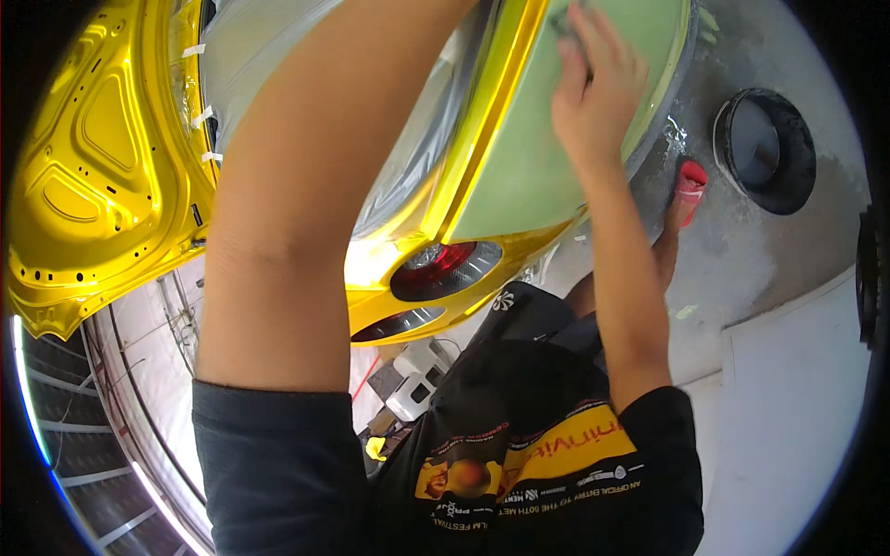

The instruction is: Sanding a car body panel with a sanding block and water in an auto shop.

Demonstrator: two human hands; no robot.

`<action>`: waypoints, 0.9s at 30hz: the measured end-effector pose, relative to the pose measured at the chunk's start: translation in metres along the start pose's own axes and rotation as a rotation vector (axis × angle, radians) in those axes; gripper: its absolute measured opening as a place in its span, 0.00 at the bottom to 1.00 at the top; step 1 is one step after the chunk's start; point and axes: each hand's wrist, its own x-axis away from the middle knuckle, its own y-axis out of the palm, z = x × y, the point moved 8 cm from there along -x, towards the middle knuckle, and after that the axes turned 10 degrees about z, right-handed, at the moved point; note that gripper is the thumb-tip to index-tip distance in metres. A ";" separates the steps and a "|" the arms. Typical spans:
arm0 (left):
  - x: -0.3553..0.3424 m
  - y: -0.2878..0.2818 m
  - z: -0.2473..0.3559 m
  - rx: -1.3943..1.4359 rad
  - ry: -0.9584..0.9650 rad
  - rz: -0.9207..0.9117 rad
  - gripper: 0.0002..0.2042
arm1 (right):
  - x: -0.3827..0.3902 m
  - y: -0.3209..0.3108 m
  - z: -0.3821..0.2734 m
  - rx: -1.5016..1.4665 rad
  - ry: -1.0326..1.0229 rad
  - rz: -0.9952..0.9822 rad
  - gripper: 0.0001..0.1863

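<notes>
My right hand (601,93) lies on the pale green panel (519,157) of a yellow car, thumb and fingers bent and pressed to the surface. Under the fingertips shows a small dark grey piece (562,22), flat-looking and blurred; its kind I cannot make out. A glossy yellow strip (491,125) runs along the panel's left side. My left arm reaches up across the car and leaves the picture at the top, so my left hand is out of sight. Just below the panel sits a red and clear tail light (443,271).
Clear plastic sheeting (246,69), taped in white, covers part of the car. A raised yellow lid (116,120) stands at the left. On the wet grey floor at right is a black bucket (795,153) with cloudy water, near my foot in a red slipper (691,190).
</notes>
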 end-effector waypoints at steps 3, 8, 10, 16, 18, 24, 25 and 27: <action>-0.001 -0.001 0.001 -0.012 0.054 0.037 0.10 | 0.011 -0.008 -0.013 -0.030 0.003 0.126 0.17; -0.002 0.002 -0.003 -0.085 0.069 -0.006 0.11 | 0.163 -0.031 -0.077 -0.145 -0.061 -0.033 0.16; 0.001 -0.001 -0.004 -0.076 0.078 0.022 0.10 | 0.139 -0.020 -0.067 -0.102 -0.176 -0.053 0.18; 0.000 0.001 0.000 -0.050 0.106 0.096 0.09 | 0.008 -0.002 -0.013 0.021 0.021 0.148 0.16; 0.002 -0.003 -0.007 -0.065 0.125 0.078 0.09 | 0.080 -0.003 -0.055 -0.026 0.026 0.059 0.16; -0.001 -0.005 -0.005 -0.053 0.158 0.096 0.08 | 0.126 -0.016 -0.063 -0.172 -0.277 -0.105 0.18; 0.001 -0.008 -0.006 -0.051 0.182 0.120 0.08 | 0.079 -0.009 -0.048 -0.126 -0.219 -0.056 0.18; -0.002 -0.003 -0.003 0.005 0.112 0.118 0.08 | -0.024 0.009 -0.002 -0.094 -0.137 0.086 0.18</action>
